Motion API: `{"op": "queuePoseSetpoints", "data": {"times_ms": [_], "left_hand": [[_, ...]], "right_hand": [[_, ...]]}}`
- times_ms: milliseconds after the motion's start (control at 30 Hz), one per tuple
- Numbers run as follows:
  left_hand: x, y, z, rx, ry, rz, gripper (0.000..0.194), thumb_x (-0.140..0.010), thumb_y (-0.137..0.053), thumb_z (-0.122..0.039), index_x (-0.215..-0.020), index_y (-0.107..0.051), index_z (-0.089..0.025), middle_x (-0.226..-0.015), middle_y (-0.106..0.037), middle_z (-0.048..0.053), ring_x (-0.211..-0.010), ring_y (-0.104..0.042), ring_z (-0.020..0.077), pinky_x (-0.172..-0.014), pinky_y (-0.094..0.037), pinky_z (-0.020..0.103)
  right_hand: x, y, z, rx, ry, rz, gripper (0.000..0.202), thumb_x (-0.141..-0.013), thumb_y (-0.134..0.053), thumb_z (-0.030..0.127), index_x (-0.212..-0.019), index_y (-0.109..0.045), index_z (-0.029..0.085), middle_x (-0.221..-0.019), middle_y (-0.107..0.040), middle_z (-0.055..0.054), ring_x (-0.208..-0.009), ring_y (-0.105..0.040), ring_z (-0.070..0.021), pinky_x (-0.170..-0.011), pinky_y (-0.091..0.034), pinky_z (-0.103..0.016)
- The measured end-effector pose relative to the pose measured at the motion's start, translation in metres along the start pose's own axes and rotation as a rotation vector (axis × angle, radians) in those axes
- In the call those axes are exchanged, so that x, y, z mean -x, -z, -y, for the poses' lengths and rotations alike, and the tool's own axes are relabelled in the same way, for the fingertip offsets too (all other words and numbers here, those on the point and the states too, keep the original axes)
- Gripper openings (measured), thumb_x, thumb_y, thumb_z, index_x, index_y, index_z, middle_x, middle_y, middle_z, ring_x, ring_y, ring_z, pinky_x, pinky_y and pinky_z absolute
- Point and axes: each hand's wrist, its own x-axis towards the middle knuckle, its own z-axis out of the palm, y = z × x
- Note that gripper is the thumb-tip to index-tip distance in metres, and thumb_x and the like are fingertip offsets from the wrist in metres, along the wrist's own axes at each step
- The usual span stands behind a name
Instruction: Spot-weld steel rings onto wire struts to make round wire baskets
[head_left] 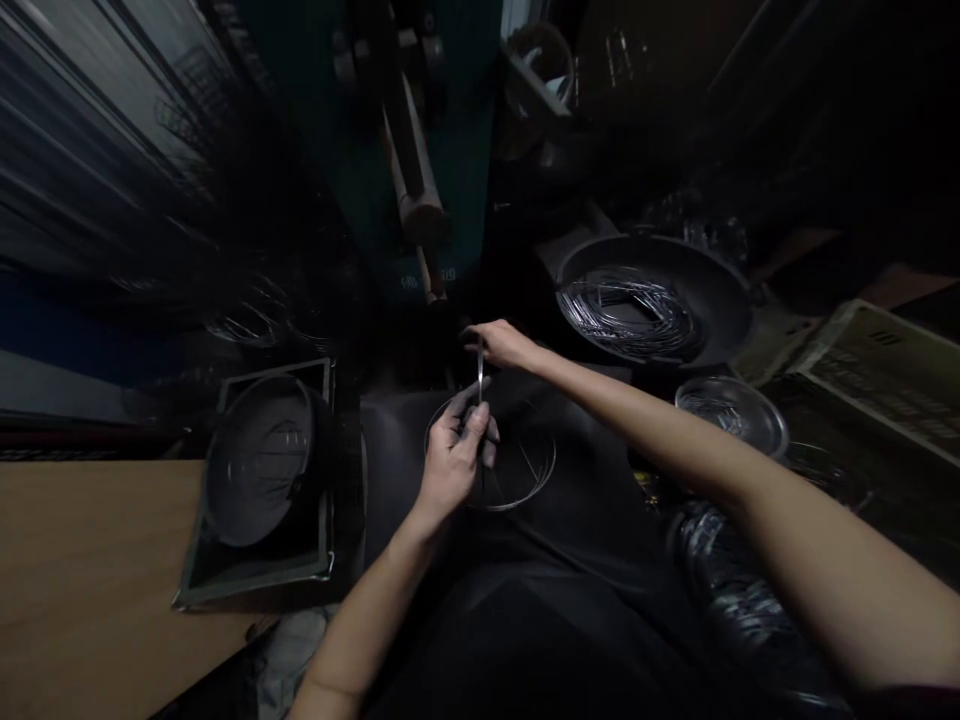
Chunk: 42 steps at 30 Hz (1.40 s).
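Slim, shiny silver metal strand [481,370]: upright between the two grips, above the lap.
Left grip [452,442]: thumb and fingers clamped on the strand's lower part, hiding its bottom end.
Right grip [501,343]: fingers curled at the strand's top; too dark to tell whether they clamp it.
Thin silver wire hoop [525,500]: beside and below the left grip, which partly hides it, over black cloth [480,620].
Dark green machine [461,200]: beyond the right grip, its thick grey cylinder [422,218] pointing towards it.
Wide dark round pan [716,295]: right of the right grip, holding coiled silver wire [664,325].
Clear round bowl [772,430]: farther right, just past the right forearm [637,410], which partly blocks a shiny tangled heap [750,610].
Deep dark-grey pan [232,500]: left of the left grip, in a square dark tray [255,577] by a pale wooden tabletop [82,580].
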Motion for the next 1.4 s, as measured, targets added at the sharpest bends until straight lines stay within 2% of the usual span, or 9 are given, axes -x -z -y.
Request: {"op": "queuePoseSetpoints", "data": {"times_ms": [200,433,600,767,867,1033,1167,1300,1400], "left_hand": [[-0.027,0.016,0.011,0.223,0.207,0.020,0.040,-0.074,-0.073,-0.041,-0.102,-0.066,-0.013,-0.068,-0.057,-0.002,-0.055,-0.052,0.0056,-0.057,-0.045,0.018],[-0.036,0.031,0.002,-0.225,0.027,0.011,0.031,-0.082,-0.065,-0.042,-0.093,-0.065,-0.013,-0.059,-0.060,-0.001,-0.049,-0.053,0.0078,-0.050,-0.042,0.018],[-0.048,0.032,-0.004,0.299,0.037,-0.181,0.024,-0.083,-0.065,-0.038,-0.081,-0.056,-0.015,-0.042,-0.033,-0.010,-0.033,-0.025,0.0033,-0.034,-0.020,0.012],[-0.057,0.018,-0.004,0.538,0.046,-0.324,0.018,-0.090,-0.057,-0.027,-0.078,-0.055,-0.014,-0.043,-0.027,-0.010,-0.035,-0.021,0.0034,-0.034,-0.017,0.012],[-0.055,0.013,0.002,0.564,0.031,-0.311,0.017,-0.091,-0.055,-0.026,-0.079,-0.056,-0.014,-0.044,-0.029,-0.009,-0.036,-0.022,0.0032,-0.035,-0.019,0.012],[-0.056,0.024,0.005,0.556,0.065,-0.220,0.014,-0.089,-0.058,-0.023,-0.080,-0.059,-0.012,-0.049,-0.035,-0.007,-0.040,-0.030,0.0027,-0.040,-0.029,0.013],[-0.065,0.022,0.002,0.557,0.112,-0.216,0.013,-0.086,-0.061,-0.025,-0.082,-0.060,-0.014,-0.056,-0.043,-0.006,-0.044,-0.038,0.0026,-0.049,-0.039,0.015],[-0.075,0.015,-0.005,0.471,0.135,-0.211,0.017,-0.086,-0.062,-0.031,-0.090,-0.061,-0.014,-0.072,-0.057,-0.001,-0.059,-0.054,0.0051,-0.063,-0.046,0.018],[-0.059,0.031,-0.002,0.191,0.060,-0.124,0.031,-0.090,-0.052,-0.041,-0.107,-0.060,-0.016,-0.094,-0.063,0.006,-0.085,-0.063,0.0149,-0.078,-0.050,0.028]], "right_hand": [[-0.018,-0.026,-0.002,-0.016,-0.098,-0.002,0.045,-0.085,-0.064,0.017,-0.129,-0.055,0.020,-0.118,-0.063,-0.008,-0.108,-0.059,-0.0236,-0.088,-0.047,-0.031],[0.002,-0.004,0.007,-0.068,0.136,-0.167,0.046,-0.091,-0.057,0.021,-0.135,-0.047,0.019,-0.119,-0.060,-0.009,-0.105,-0.057,-0.0203,-0.087,-0.044,-0.031],[0.017,0.010,0.031,0.164,0.147,-0.233,0.048,-0.097,-0.039,0.018,-0.145,-0.037,0.022,-0.113,-0.059,-0.011,-0.095,-0.058,-0.0214,-0.085,-0.041,-0.035],[0.026,0.004,0.030,0.192,-0.049,-0.222,0.037,-0.099,-0.038,0.034,-0.127,-0.057,0.021,-0.112,-0.058,-0.012,-0.092,-0.059,-0.0236,-0.073,-0.045,-0.031],[0.031,-0.003,0.033,0.084,-0.054,-0.180,0.036,-0.096,-0.044,0.034,-0.127,-0.056,0.020,-0.112,-0.059,-0.012,-0.094,-0.059,-0.0247,-0.073,-0.047,-0.031],[0.060,-0.013,0.041,-0.400,-0.099,-0.205,0.035,-0.095,-0.042,0.024,-0.127,-0.052,0.016,-0.114,-0.062,-0.008,-0.101,-0.059,-0.0202,-0.089,-0.045,-0.032],[0.099,-0.027,0.057,-0.732,-0.095,0.069,0.033,-0.095,-0.044,0.041,-0.103,-0.063,0.015,-0.096,-0.067,-0.005,-0.087,-0.062,-0.0190,-0.082,-0.048,-0.032],[0.117,-0.036,0.068,-0.790,-0.070,0.126,0.028,-0.091,-0.049,0.037,-0.106,-0.064,0.017,-0.101,-0.067,-0.006,-0.091,-0.062,-0.0197,-0.086,-0.048,-0.034],[0.118,-0.027,0.059,-0.775,-0.113,0.106,0.030,-0.091,-0.049,0.041,-0.102,-0.066,0.018,-0.100,-0.067,-0.006,-0.094,-0.061,-0.0213,-0.087,-0.048,-0.036]]}}
